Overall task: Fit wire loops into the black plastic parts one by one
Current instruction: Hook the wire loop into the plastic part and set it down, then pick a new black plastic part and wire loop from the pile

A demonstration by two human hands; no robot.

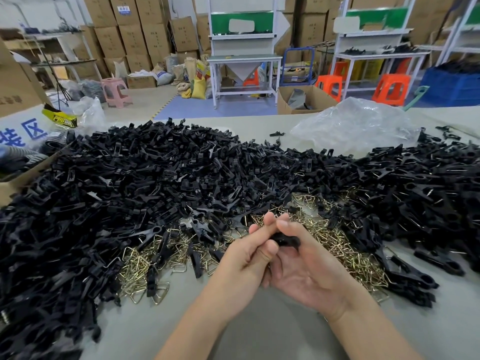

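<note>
Black plastic part [285, 241] crosswise in right hand [306, 276]

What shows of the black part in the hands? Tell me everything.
The black part is a small, glossy piece of dark plastic. It is mostly hidden, and only one blocky end shows. It is held up off the table, over the brass-coloured wire loops, and pinched between the left hand and the right hand. Whether a loop is already fitted in it cannot be told.
</note>
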